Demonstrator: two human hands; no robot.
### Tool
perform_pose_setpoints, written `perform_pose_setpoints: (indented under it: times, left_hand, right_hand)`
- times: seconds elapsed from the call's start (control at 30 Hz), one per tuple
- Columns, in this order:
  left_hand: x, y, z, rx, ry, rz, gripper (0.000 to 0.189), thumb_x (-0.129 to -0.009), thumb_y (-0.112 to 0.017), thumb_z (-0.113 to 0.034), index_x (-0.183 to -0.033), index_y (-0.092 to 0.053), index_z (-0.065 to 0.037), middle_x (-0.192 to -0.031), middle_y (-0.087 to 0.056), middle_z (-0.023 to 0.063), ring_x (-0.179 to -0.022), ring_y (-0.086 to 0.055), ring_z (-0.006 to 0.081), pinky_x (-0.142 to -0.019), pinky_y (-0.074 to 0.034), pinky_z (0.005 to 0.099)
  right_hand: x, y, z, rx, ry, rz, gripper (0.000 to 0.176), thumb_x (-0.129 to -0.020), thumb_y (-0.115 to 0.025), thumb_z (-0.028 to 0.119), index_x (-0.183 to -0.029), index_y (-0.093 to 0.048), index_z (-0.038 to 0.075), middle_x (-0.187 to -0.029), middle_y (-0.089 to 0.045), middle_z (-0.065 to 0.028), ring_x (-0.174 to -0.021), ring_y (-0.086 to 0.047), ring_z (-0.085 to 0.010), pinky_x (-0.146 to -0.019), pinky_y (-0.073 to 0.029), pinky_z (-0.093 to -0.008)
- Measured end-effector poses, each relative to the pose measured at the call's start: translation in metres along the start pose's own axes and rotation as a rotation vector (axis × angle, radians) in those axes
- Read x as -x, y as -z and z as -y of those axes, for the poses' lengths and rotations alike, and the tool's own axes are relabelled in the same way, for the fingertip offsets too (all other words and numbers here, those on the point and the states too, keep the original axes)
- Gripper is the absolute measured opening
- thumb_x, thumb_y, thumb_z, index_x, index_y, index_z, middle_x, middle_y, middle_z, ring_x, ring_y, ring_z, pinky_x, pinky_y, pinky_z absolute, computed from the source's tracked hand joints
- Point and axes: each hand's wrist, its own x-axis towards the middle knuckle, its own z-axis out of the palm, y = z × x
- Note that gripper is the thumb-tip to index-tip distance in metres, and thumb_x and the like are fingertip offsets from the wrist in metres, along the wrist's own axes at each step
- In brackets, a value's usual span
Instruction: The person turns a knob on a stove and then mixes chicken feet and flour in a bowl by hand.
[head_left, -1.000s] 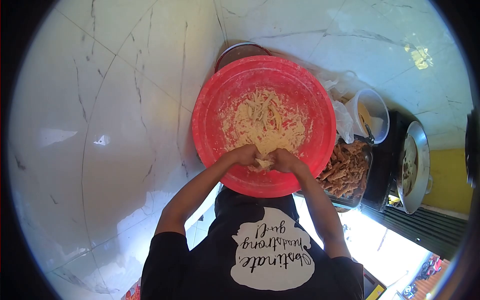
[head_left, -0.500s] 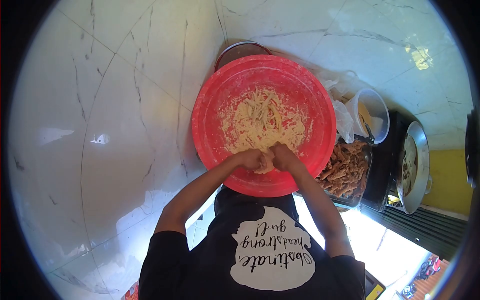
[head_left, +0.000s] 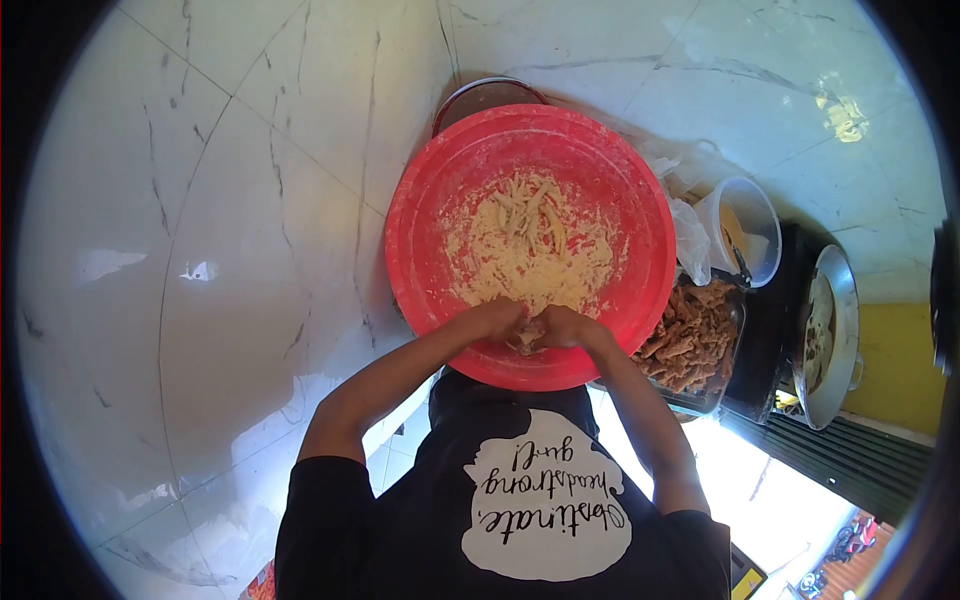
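Observation:
A large red basin [head_left: 412, 200] holds a loose layer of pale flour [head_left: 480, 265]. Several flour-coated strips [head_left: 530, 208] are heaped toward its far side. My left hand [head_left: 500, 318] and my right hand [head_left: 563, 327] meet inside the near part of the basin, fingers curled inward. Between and below them shows a flour-coated piece of food [head_left: 526, 344], pinched by both hands. Its exact kind is hidden by the fingers and flour.
To the right are a tray of brown fried pieces [head_left: 690, 340], a clear plastic tub [head_left: 765, 235], a plastic bag [head_left: 688, 240] and a metal wok [head_left: 845, 340] on a black stove [head_left: 765, 350]. Behind the basin stands a dark-rimmed container [head_left: 490, 95]. Marbled tile walls [head_left: 270, 200] surround the corner.
My hands have turned inward and drawn lower over the floured piece, which now shows beneath the fingers. The heap of strips stays in place.

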Motion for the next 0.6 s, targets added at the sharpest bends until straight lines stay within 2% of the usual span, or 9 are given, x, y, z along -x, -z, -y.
perform_pose_setpoints:
  times: [0.07,0.17,0.3,0.37,0.47,0.6]
  left_hand:
    - [0.001,0.001,-0.007,-0.112,0.091,-0.007,0.027,-0.066,-0.069,-0.023,-0.085,-0.063,-0.005,-0.075,-0.06,0.018,-0.072,-0.059,0.0308,-0.066,-0.045,0.0379]
    - [-0.001,-0.005,0.001,-0.073,0.022,-0.055,0.021,-0.069,-0.066,-0.021,-0.079,-0.062,-0.003,-0.07,-0.058,0.0188,-0.07,-0.059,0.0314,-0.065,-0.045,0.0385]
    - [-0.002,-0.004,0.004,-0.067,0.007,-0.084,0.019,-0.069,-0.065,-0.019,-0.079,-0.062,-0.003,-0.07,-0.058,0.0188,-0.069,-0.059,0.031,-0.064,-0.045,0.0383]
    - [-0.001,0.005,-0.003,-0.074,0.044,0.025,0.023,-0.066,-0.068,-0.018,-0.079,-0.062,-0.001,-0.074,-0.061,0.0181,-0.074,-0.06,0.0317,-0.067,-0.046,0.0388]
    - [0.01,0.011,-0.007,0.004,-0.009,0.009,0.024,-0.066,-0.069,-0.019,-0.08,-0.062,-0.001,-0.077,-0.062,0.0173,-0.077,-0.06,0.0309,-0.068,-0.046,0.0384]
    - [0.007,0.012,-0.007,-0.082,0.091,0.021,0.026,-0.065,-0.07,-0.019,-0.083,-0.063,-0.002,-0.08,-0.062,0.0174,-0.079,-0.06,0.0304,-0.069,-0.046,0.0379]
  right_hand:
    - [-0.007,-0.007,-0.009,0.017,0.008,-0.038,0.043,-0.061,-0.072,0.029,-0.098,-0.064,0.008,-0.091,-0.063,-0.0151,-0.086,-0.06,-0.0268,-0.078,-0.047,-0.0324]
    - [-0.014,-0.012,-0.018,0.017,0.078,-0.095,0.036,-0.064,-0.071,0.024,-0.096,-0.064,0.01,-0.085,-0.064,-0.0111,-0.081,-0.061,-0.0247,-0.074,-0.046,-0.033]
    - [-0.016,-0.012,-0.018,0.08,0.1,-0.122,0.031,-0.066,-0.069,0.019,-0.095,-0.063,0.01,-0.086,-0.064,-0.0126,-0.081,-0.061,-0.0259,-0.074,-0.047,-0.0331]
    - [-0.017,-0.015,-0.018,0.101,0.101,-0.13,0.029,-0.068,-0.067,0.017,-0.096,-0.063,0.01,-0.086,-0.063,-0.0137,-0.081,-0.061,-0.0266,-0.074,-0.047,-0.0331]
    - [-0.015,-0.015,-0.016,0.111,0.119,-0.168,0.026,-0.07,-0.065,0.015,-0.095,-0.063,0.009,-0.086,-0.063,-0.0153,-0.079,-0.06,-0.0281,-0.073,-0.046,-0.034]
    - [-0.014,-0.011,-0.013,-0.042,0.074,-0.128,0.024,-0.071,-0.064,0.013,-0.094,-0.062,0.005,-0.086,-0.062,-0.0182,-0.081,-0.06,-0.0293,-0.073,-0.046,-0.0356]
